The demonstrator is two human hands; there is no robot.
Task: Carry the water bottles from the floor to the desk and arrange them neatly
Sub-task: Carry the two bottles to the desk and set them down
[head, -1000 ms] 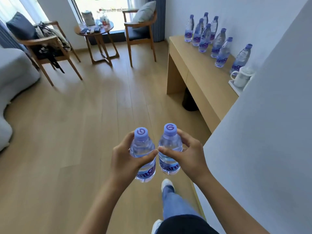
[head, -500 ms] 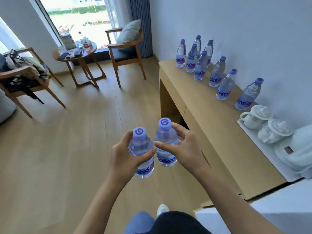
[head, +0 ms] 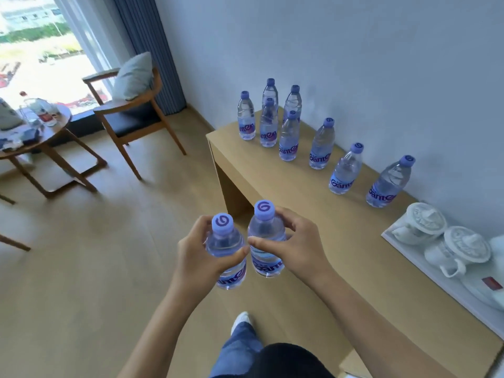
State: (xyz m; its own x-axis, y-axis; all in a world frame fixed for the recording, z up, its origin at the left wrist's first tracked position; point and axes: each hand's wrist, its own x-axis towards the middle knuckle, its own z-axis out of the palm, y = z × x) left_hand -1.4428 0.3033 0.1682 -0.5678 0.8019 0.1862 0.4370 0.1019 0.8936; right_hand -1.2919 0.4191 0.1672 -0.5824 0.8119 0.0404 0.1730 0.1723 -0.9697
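Hands first: your left hand (head: 200, 255) grips one water bottle (head: 227, 255) around its upper body, thumb across the front and fingers curled behind. Your right hand (head: 296, 246) grips a second water bottle (head: 266, 244) the same way, thumb on the near side, fingers wrapped round the shoulder below the cap. Both bottles stand upright with purple caps facing up. They sit side by side, very close, and your two thumbs nearly meet between them. Both bottles are held in the air above the wooden floor (head: 81, 282), just off the near corner of the counter (head: 341, 255).

On the counter, eight more bottles stand upright along the wall. Five form a tight cluster (head: 268, 118) at the far end. Three further bottles (head: 351, 170) continue the line toward you, spaced apart from one another. Nearer to you on the counter, a white tray (head: 409, 249) carries two lidded white cups (head: 447, 238).

Beyond the counter's far end stands a wooden armchair (head: 131, 115) with a pale cushion, beside a blue curtain. A round side table (head: 41, 143) with assorted items stands to its left, by the window. Your jeans leg and one white shoe (head: 241, 321) show below your forearms.
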